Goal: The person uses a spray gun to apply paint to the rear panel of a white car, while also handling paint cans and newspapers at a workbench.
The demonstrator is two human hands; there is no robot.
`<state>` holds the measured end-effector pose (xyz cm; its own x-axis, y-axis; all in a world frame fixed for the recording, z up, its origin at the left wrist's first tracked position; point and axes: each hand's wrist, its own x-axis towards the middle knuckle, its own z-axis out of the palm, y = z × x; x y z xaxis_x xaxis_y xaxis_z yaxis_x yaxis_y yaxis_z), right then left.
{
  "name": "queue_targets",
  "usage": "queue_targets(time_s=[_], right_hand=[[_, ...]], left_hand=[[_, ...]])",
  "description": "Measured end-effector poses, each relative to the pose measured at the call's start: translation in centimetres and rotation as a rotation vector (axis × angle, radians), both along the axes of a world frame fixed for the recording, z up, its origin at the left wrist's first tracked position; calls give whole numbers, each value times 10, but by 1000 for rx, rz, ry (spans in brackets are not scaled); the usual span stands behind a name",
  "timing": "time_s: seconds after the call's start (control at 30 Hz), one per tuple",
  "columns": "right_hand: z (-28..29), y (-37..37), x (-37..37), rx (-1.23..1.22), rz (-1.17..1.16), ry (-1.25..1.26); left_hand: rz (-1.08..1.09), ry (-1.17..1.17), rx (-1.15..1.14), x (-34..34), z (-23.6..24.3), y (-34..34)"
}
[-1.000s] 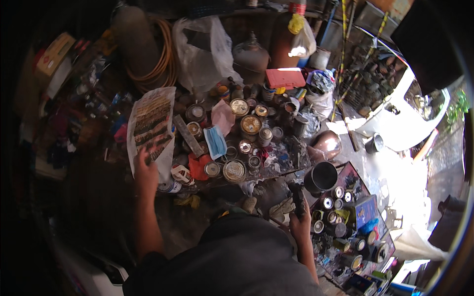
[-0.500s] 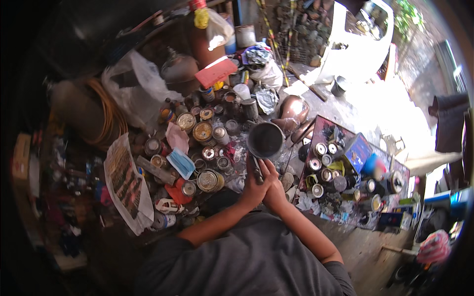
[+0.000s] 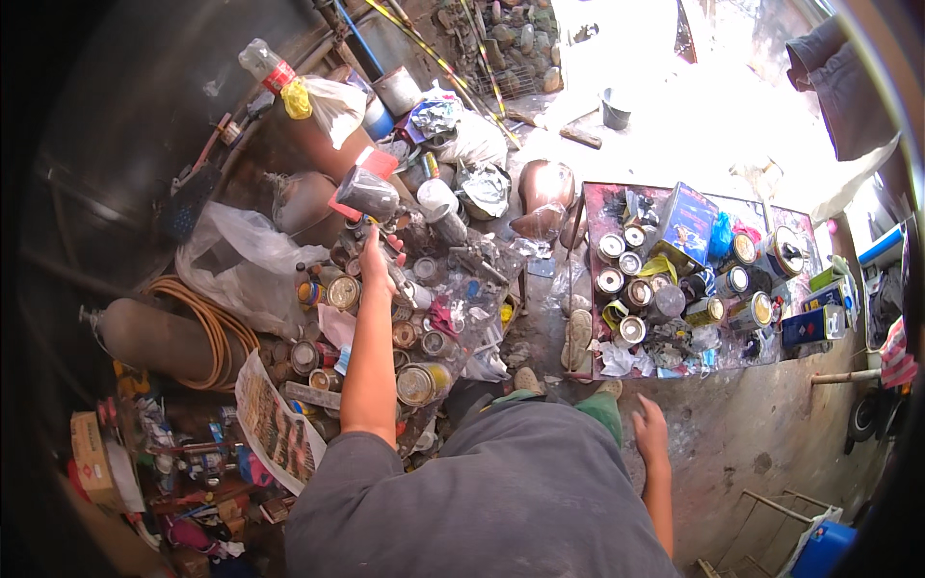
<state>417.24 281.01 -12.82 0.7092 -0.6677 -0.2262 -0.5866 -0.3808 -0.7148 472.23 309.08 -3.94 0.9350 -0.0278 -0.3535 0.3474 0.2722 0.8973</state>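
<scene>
My left arm reaches forward over the crowded left table. My left hand [image 3: 379, 267] is closed around the metal handle of what looks like a spray gun, with a dark grey cup [image 3: 369, 193] at its upper end. A red block [image 3: 376, 162] shows just behind the cup, and open paint cans [image 3: 344, 293] stand below the hand. My right hand [image 3: 651, 426] hangs at my right side over the floor, fingers apart and holding nothing.
Right of centre, a low table [image 3: 602, 197] carries several cans and a blue rectangular tin [image 3: 687, 226]. Clear plastic sheeting [image 3: 241, 265], a gas cylinder [image 3: 159, 337] and an orange coiled hose [image 3: 207, 318] lie at left. A printed paper sheet [image 3: 275, 419] hangs near my left elbow.
Both hands were together on the spray gun in front of me. The left has carried it forward and left; the right has let go and dropped to my right side. The view has shifted.
</scene>
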Motion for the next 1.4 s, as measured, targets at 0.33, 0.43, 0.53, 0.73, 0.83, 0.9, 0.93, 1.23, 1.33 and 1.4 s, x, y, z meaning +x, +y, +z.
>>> queue_targets(time_s=[0.33,0.43,0.53,0.73,0.83,0.9,0.93,1.23,1.33,1.4], right_hand=[[-117,85,-200,494,-580,495],[-237,116,-280,352,-335,404],[-286,136,-290,253,-187,307],[-126,76,-147,602,-530,343],[-135,64,-146,638,-621,278],[-143,62,-154,655,-654,258],[-142,63,-155,657,-655,273],[-117,87,-169,641,-545,449],[-110,93,-168,640,-558,449],[-110,93,-167,620,-541,437]], left_hand=[[-21,80,282,74,-41,-8],[-37,98,292,74,-24,4],[-63,86,305,84,-28,-2],[-63,98,308,72,-17,-6],[-74,92,332,75,-11,-6],[-79,102,341,78,-9,-3],[-85,105,344,78,-7,-5],[-104,64,318,81,-11,-2],[-77,62,308,80,-10,-6],[-87,73,302,84,-12,-6]])
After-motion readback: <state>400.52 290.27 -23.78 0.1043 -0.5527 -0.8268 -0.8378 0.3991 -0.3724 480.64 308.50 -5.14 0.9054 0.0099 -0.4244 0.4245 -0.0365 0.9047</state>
